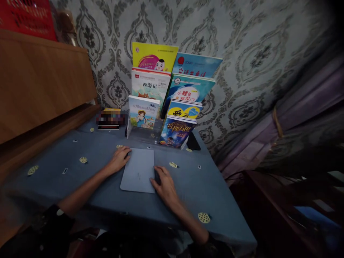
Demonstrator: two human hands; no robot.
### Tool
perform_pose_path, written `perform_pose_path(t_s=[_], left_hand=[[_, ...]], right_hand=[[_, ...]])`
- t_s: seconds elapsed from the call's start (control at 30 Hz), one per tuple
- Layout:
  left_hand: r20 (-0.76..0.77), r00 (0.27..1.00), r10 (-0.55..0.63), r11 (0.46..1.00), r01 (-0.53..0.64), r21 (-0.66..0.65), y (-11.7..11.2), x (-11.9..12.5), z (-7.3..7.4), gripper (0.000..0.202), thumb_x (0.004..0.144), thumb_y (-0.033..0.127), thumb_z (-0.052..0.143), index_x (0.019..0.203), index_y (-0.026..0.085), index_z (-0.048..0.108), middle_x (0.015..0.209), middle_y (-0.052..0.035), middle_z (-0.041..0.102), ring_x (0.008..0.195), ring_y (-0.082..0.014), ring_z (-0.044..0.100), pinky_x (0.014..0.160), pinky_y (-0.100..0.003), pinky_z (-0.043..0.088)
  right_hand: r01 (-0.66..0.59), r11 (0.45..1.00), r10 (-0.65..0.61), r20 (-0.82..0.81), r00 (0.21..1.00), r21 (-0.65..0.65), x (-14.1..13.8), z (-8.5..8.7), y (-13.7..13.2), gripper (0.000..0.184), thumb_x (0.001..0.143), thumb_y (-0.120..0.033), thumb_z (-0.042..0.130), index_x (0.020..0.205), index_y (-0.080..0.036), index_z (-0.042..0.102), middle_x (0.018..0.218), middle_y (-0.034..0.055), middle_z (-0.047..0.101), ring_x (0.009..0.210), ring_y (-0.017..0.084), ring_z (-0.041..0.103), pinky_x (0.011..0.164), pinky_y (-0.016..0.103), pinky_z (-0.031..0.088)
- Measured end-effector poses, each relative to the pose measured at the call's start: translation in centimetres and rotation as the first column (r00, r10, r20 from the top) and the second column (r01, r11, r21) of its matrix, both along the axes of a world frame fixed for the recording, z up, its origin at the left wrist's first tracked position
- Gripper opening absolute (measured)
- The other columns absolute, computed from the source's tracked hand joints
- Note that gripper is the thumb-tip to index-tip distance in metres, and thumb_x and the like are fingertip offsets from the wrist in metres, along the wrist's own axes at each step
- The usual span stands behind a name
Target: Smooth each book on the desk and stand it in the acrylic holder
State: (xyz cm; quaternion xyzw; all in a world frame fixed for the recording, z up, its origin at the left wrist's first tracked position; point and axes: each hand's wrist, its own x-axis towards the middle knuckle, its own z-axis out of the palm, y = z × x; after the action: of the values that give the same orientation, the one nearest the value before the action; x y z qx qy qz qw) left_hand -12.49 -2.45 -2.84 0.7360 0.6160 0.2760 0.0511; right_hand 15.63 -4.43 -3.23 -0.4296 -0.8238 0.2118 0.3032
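Note:
A thin, pale blue-grey notebook (139,170) lies closed and flat on the table, with rounded corners at its left side and a faint mark low on the cover. My left hand (120,159) rests at its upper left edge, fingertips touching the border. On the opposite side, my right hand (164,182) lies against the right edge, its thumb and fingers apart. Both hands have their fingers loosely stretched, and neither lifts the notebook.
Behind the notebook, a clear stand (145,135) holds several upright children's books, among them a dark blue one (177,131). A small stack (109,120) sits back left. A wooden cabinet (45,79) borders the left; a purple curtain (249,136) hangs right.

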Motion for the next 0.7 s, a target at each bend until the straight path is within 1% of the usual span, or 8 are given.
perform_pose_path(t_s=[0.07, 0.17, 0.3, 0.43, 0.57, 0.7], left_hand=[[-0.052, 0.999, 0.011, 1.000, -0.011, -0.005, -0.2, 0.1, -0.1, 0.032, 0.092, 0.022, 0.047, 0.119, 0.015, 0.063, 0.132, -0.0131, 0.060, 0.124, -0.0267, 0.055, 0.106, -0.044, 0.043], [-0.126, 0.992, 0.030, 1.000, -0.031, -0.007, -0.2, 0.3, -0.2, 0.034, 0.095, 0.022, 0.044, 0.122, 0.016, 0.063, 0.134, -0.0120, 0.061, 0.126, -0.0264, 0.054, 0.105, -0.044, 0.044], [-0.192, 0.981, 0.040, 0.999, -0.036, 0.024, -0.2, 0.5, -0.6, 0.035, 0.095, 0.020, 0.043, 0.124, 0.015, 0.063, 0.134, -0.0125, 0.061, 0.128, -0.0263, 0.054, 0.105, -0.044, 0.044], [-0.224, 0.975, 0.009, 1.000, -0.004, 0.022, 0.0, 0.8, -0.5, 0.037, 0.095, 0.019, 0.042, 0.127, 0.013, 0.061, 0.136, -0.0133, 0.061, 0.128, -0.0259, 0.054, 0.107, -0.044, 0.042], [-0.262, 0.965, -0.016, 1.000, 0.018, 0.006, 0.3, 1.5, 0.1, 0.038, 0.095, 0.016, 0.040, 0.127, 0.013, 0.060, 0.136, -0.0136, 0.060, 0.128, -0.0249, 0.054, 0.108, -0.043, 0.042], [-0.277, 0.960, -0.040, 0.999, 0.038, -0.013, 0.6, 2.1, 0.5, 0.039, 0.094, 0.015, 0.040, 0.128, 0.013, 0.060, 0.136, -0.0138, 0.060, 0.127, -0.0253, 0.055, 0.108, -0.044, 0.042]], right_hand=[[-0.021, 0.999, 0.019, 0.058, 0.998, 0.037, -0.7, -0.3, 0.7, 0.045, 0.084, -0.024, 0.060, 0.128, -0.018, 0.059, 0.137, 0.0149, 0.054, 0.128, 0.030, 0.051, 0.108, 0.049, 0.044], [-0.065, 0.996, 0.057, 0.130, 0.990, 0.064, -1.8, -0.4, 1.9, 0.042, 0.088, -0.027, 0.057, 0.128, -0.015, 0.059, 0.143, 0.0176, 0.050, 0.133, 0.032, 0.047, 0.111, 0.052, 0.040], [-0.100, 0.988, 0.080, 0.168, 0.982, 0.114, -2.8, -0.2, 3.7, 0.040, 0.090, -0.027, 0.055, 0.127, -0.012, 0.060, 0.142, 0.0201, 0.051, 0.132, 0.032, 0.047, 0.110, 0.052, 0.041], [-0.090, 0.983, 0.066, 0.150, 0.987, 0.157, -3.3, -0.4, 4.7, 0.040, 0.092, -0.027, 0.051, 0.129, -0.014, 0.059, 0.138, 0.0193, 0.054, 0.129, 0.032, 0.050, 0.107, 0.054, 0.044], [-0.075, 0.978, 0.050, 0.127, 0.991, 0.196, -3.5, -0.9, 4.8, 0.040, 0.093, -0.027, 0.049, 0.130, -0.014, 0.059, 0.136, 0.0185, 0.056, 0.127, 0.032, 0.051, 0.108, 0.054, 0.043], [-0.069, 0.977, 0.043, 0.136, 0.990, 0.199, -3.7, -0.9, 4.6, 0.040, 0.093, -0.026, 0.048, 0.129, -0.013, 0.059, 0.135, 0.0187, 0.056, 0.125, 0.031, 0.051, 0.107, 0.054, 0.045]])
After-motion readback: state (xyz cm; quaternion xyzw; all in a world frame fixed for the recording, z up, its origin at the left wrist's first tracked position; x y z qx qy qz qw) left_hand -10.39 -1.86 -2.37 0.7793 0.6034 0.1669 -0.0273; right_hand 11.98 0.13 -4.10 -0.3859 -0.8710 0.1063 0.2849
